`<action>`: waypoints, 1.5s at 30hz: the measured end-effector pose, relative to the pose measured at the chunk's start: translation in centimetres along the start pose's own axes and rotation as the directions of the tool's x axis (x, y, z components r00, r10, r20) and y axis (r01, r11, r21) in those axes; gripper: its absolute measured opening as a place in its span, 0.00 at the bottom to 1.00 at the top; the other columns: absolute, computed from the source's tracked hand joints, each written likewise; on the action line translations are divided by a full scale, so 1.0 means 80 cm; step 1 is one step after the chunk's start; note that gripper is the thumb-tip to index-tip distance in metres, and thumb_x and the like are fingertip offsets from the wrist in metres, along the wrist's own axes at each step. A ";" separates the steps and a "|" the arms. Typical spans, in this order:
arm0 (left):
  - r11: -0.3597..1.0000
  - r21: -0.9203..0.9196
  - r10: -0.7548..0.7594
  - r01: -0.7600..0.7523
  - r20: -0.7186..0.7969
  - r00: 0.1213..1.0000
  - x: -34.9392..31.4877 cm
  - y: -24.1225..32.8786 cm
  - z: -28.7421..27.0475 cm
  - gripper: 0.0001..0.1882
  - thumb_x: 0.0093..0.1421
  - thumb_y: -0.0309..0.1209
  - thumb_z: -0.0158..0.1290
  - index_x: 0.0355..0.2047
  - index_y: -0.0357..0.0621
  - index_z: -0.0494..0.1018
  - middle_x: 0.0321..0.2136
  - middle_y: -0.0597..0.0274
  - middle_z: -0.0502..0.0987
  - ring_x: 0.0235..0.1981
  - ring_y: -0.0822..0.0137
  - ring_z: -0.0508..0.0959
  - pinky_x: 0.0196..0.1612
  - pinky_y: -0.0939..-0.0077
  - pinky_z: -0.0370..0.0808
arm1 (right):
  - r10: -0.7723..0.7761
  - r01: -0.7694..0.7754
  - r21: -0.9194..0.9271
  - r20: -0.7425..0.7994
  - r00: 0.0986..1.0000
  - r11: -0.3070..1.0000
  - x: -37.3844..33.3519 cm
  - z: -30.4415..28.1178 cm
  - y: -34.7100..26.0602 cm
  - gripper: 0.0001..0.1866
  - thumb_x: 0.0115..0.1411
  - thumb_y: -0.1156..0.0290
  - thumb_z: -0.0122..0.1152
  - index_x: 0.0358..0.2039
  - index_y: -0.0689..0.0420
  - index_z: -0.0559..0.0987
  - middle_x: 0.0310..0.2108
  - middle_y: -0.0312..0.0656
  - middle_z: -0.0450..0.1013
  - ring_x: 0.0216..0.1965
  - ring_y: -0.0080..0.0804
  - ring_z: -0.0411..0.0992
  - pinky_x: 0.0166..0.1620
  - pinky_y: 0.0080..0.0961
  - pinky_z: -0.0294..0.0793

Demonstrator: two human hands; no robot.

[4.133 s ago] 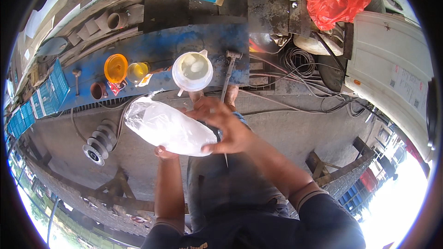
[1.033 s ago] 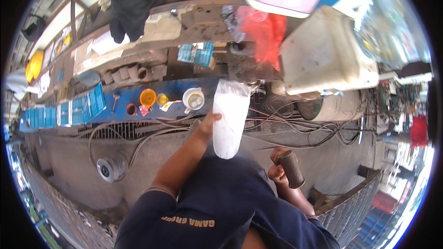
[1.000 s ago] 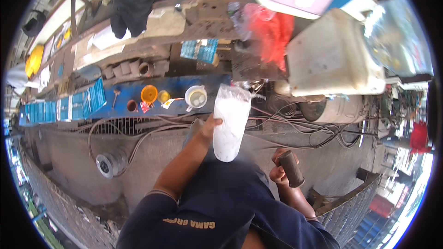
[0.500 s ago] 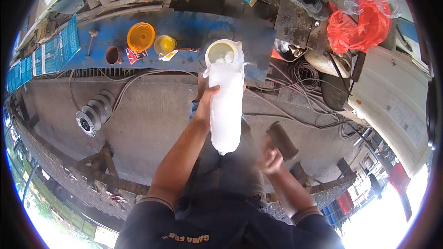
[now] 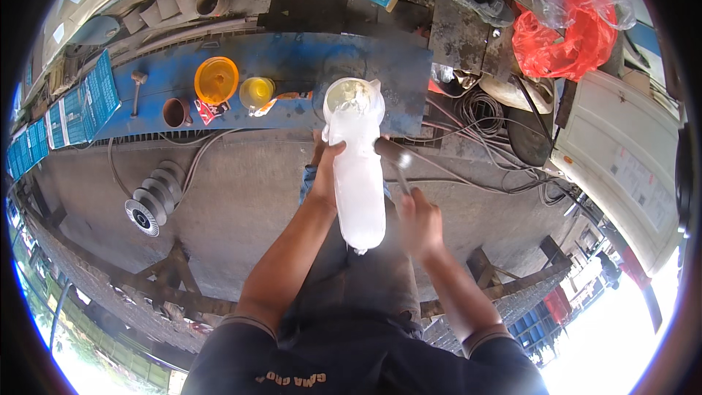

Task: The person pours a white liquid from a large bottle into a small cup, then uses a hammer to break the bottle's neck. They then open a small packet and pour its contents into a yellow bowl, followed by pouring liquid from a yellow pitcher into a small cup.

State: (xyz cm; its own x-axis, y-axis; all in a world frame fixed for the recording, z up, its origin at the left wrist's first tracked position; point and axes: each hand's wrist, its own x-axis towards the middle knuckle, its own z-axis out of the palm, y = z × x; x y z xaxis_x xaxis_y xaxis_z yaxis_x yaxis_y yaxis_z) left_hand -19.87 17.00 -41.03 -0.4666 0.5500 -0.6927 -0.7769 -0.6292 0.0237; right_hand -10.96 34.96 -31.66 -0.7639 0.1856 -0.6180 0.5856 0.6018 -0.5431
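Observation:
My left hand point(image 5: 327, 168) is closed round the left side of a long white bag of ice point(image 5: 358, 190), its thumb lying on the front. The bag's upper end overlaps the near rim of a white plastic pitcher point(image 5: 330, 95), which stands on a blue bench. Pale pieces show inside the pitcher, too blurred to tell apart. My right hand point(image 5: 422, 223) grips the handle of a hammer point(image 5: 393, 152). The hammer's thick dark head is against or very close to the bag's right side; motion blurs it, so contact cannot be told.
On the blue bench point(image 5: 289, 58) stand an orange tub point(image 5: 216, 80), a glass of yellow liquid point(image 5: 257, 93) and a brown mug point(image 5: 176, 112). Another hammer point(image 5: 137, 92) lies farther left. Cables point(image 5: 482, 121) coil at right, below a red plastic bag point(image 5: 563, 44). A wire spool point(image 5: 153, 194) lies on the floor.
My right hand has swung the hammer up and left, from low at the right to the bag's side. My left hand keeps its grip on the bag.

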 end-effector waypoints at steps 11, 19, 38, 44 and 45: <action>1.000 -0.002 -0.005 0.005 -0.066 0.998 0.006 0.002 0.005 0.44 0.60 0.51 0.51 0.71 0.38 0.60 0.61 0.47 0.74 0.49 0.61 0.80 0.48 0.66 0.82 | 0.026 -0.008 0.238 -0.072 0.997 0.971 0.007 0.002 0.013 0.21 0.76 0.53 0.45 0.39 0.60 0.73 0.24 0.56 0.76 0.27 0.62 0.76 0.33 0.49 0.73; 0.998 -0.057 0.022 -0.022 -0.004 1.000 0.013 0.008 0.011 0.46 0.56 0.54 0.53 0.69 0.37 0.62 0.52 0.45 0.79 0.41 0.59 0.84 0.43 0.65 0.85 | -0.050 0.069 0.215 -0.094 0.994 0.974 0.012 -0.001 0.011 0.21 0.77 0.57 0.48 0.33 0.63 0.71 0.18 0.49 0.69 0.20 0.44 0.73 0.23 0.40 0.68; 0.998 -0.018 0.068 -0.068 -0.035 0.997 -0.001 0.001 0.016 0.44 0.57 0.51 0.55 0.69 0.39 0.61 0.56 0.44 0.78 0.49 0.59 0.82 0.45 0.68 0.83 | -0.020 0.107 0.415 -0.208 0.978 0.903 -0.013 -0.001 0.018 0.23 0.77 0.59 0.45 0.39 0.71 0.73 0.18 0.43 0.71 0.17 0.41 0.71 0.23 0.34 0.69; 1.000 -0.024 0.016 -0.018 -0.090 0.996 0.004 0.005 0.019 0.44 0.56 0.53 0.54 0.67 0.39 0.62 0.51 0.41 0.78 0.44 0.58 0.83 0.43 0.67 0.83 | -0.209 0.219 0.085 -0.114 0.971 0.972 0.019 -0.001 0.004 0.24 0.77 0.55 0.47 0.34 0.66 0.73 0.17 0.40 0.69 0.17 0.34 0.71 0.22 0.34 0.69; 0.999 -0.048 0.003 -0.007 -0.084 0.996 0.005 0.005 0.020 0.44 0.55 0.53 0.54 0.67 0.39 0.63 0.49 0.42 0.78 0.44 0.58 0.82 0.42 0.66 0.83 | -0.149 0.148 -0.057 0.001 0.989 0.987 0.023 -0.003 0.006 0.24 0.77 0.55 0.48 0.33 0.65 0.73 0.17 0.40 0.69 0.18 0.34 0.72 0.23 0.35 0.69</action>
State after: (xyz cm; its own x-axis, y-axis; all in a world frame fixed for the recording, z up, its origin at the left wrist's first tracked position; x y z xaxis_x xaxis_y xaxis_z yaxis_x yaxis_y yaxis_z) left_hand -21.06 17.81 -40.15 -0.4315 0.5001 -0.7508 -0.7523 -0.6588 -0.0064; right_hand -12.15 35.74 -32.92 -0.8421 0.0932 -0.5312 0.4494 0.6657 -0.5957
